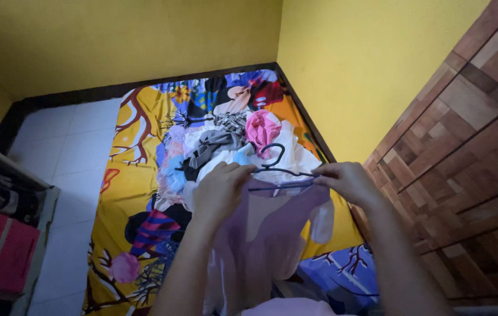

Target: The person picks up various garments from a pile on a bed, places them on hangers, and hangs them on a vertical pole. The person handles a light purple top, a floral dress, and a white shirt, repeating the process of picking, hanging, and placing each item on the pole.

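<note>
Dark thin wire hanger (278, 169) sits between our hands, above the bed. Left hand (221, 190) fingers curl, pinching its left end with the pale lilac thin fabric garment (266, 234); right hand (348, 181) fingers pinch the right end. Garment bottom is cut off, and the hanger's shoulders are partly hidden under fabric.

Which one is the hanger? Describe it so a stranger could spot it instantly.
Start at the colourful patterned bedsheet on the floor, then the clothes pile on it. In front, the left hand and right hand hold a thin dark hanger, the only wiry, hooked thing there.
</note>
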